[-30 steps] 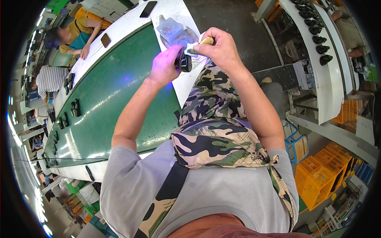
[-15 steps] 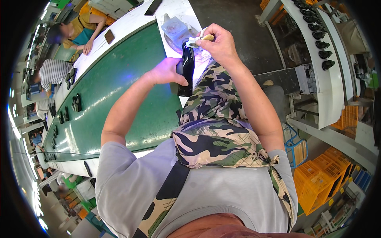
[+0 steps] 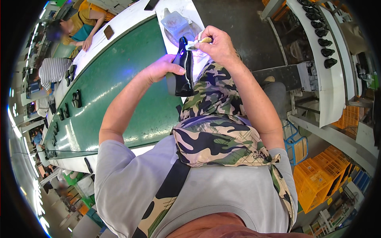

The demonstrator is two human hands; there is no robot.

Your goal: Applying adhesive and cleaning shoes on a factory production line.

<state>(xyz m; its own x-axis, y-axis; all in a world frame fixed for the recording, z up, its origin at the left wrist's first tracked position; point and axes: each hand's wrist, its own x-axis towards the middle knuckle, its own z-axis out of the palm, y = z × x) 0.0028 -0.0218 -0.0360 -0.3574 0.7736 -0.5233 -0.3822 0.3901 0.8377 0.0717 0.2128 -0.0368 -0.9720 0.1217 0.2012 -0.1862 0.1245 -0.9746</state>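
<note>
A glossy black shoe (image 3: 185,81) is tilted over the bench edge, its narrow end pointing away from me. My left hand (image 3: 164,68) grips its side, thumb across the upper. My right hand (image 3: 217,44) pinches a white cloth (image 3: 191,46) together with a rounded tan piece (image 3: 205,40); the cloth is against or very close to the shoe's far end. Just beyond stands a translucent bluish plastic box (image 3: 176,23), set on a round clear dish (image 3: 194,35). Violet light falls on this spot. My left fingers are hidden behind the shoe.
A green conveyor belt (image 3: 119,91) runs along my left, carrying several black shoes (image 3: 76,99). A phone (image 3: 108,32) lies on its white rim near a seated person in yellow. To the right, a rack shelf (image 3: 331,87) bears more shoes; orange crates (image 3: 317,178) stand below.
The shoe has turned, showing more of its side and pale underside to the left. My left hand has shifted slightly left and up; the cloth has moved from its tip to its right side.
</note>
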